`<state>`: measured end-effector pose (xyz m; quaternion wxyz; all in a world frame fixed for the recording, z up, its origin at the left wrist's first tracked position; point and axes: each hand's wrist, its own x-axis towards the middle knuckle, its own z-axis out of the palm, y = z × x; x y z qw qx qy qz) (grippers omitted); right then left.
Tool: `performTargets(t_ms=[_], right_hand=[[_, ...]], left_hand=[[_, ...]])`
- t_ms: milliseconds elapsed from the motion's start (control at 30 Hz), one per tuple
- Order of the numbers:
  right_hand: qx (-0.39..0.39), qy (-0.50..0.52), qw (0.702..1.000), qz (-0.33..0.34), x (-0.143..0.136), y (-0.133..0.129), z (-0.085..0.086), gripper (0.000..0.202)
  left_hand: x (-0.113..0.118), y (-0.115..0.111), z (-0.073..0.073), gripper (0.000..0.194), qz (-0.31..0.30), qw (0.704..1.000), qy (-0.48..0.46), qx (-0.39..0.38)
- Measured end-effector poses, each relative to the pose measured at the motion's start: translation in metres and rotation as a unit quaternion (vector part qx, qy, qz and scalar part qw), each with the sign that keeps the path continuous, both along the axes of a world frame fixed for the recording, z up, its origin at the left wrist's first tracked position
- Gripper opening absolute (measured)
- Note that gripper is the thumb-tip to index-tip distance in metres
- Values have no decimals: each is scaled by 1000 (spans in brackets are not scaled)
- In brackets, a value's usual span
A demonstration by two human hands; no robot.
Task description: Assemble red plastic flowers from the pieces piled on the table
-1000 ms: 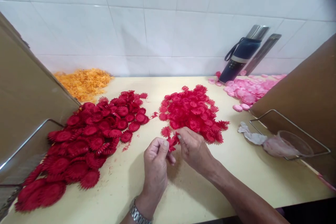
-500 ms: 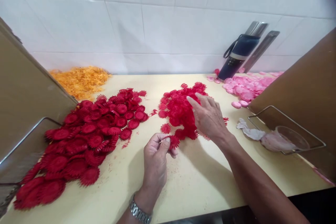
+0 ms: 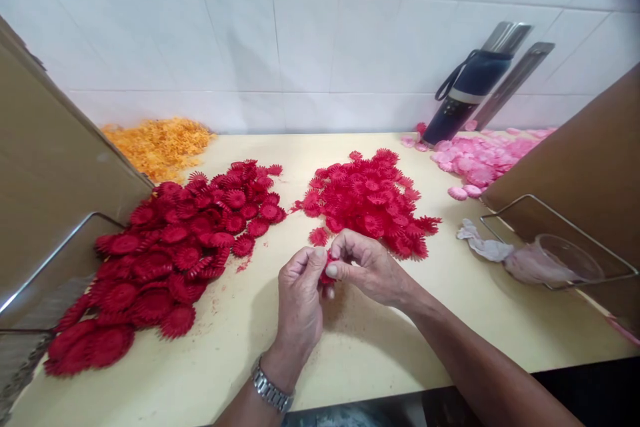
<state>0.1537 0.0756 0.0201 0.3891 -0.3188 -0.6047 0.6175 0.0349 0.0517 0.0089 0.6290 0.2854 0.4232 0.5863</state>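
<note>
Near the front middle of the table, my left hand (image 3: 300, 300) pinches a small red fringed paper flower (image 3: 330, 267) between thumb and fingers. My right hand (image 3: 374, 272) is closed on the same flower from the other side, and fingers cover much of it. Just beyond the hands lies a heap of bright red fringed flowers (image 3: 373, 203). A larger heap of darker red fringed flowers (image 3: 165, 260), some looking layered and thicker, spreads over the left side of the table.
Orange curly pieces (image 3: 163, 147) lie at the back left, pink discs (image 3: 483, 160) at the back right. A dark blue flask (image 3: 465, 93) and a metal bar (image 3: 517, 83) lean against the tiled wall. Brown panels (image 3: 575, 167) flank the table; a clear plastic cup (image 3: 570, 257) rests right.
My right hand has come back from the bright red heap to the left hand and now grips at the flower there. The view has shifted slightly.
</note>
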Motion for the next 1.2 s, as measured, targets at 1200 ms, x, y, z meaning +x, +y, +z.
performTargets(t_ms=[1200], right_hand=[[273, -239, 916, -173, 5, 0, -8, 14]], left_hand=[[4, 3, -5, 7, -12, 999, -29, 17]])
